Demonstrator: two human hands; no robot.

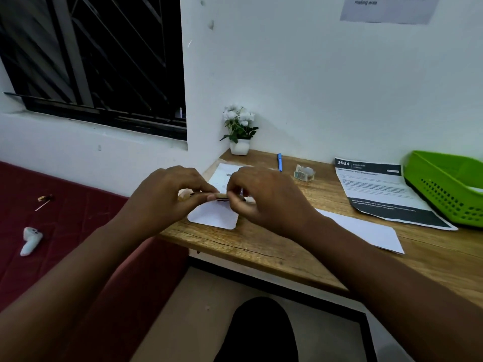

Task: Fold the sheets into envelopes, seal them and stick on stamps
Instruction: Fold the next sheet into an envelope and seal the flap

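Observation:
My left hand (167,194) and my right hand (264,197) meet above the left end of the wooden desk (261,246). Between their fingertips they pinch a small thin flat item (220,196), tan on its upper face; what it is I cannot tell. Under the hands lies a white folded sheet with rounded corners (214,216). Behind them a white sheet with a barcode (224,175) lies flat. A second folded white sheet (366,231) lies under my right forearm. A tape dispenser (304,173) stands further back.
A blue pen (280,162) and a small white flower pot (240,142) stand near the wall. A printed sheet marked 2684 (379,189) lies beside a green perforated basket (449,184) at the right. Left of the desk, a red surface (65,231) holds a white earbud case (30,240).

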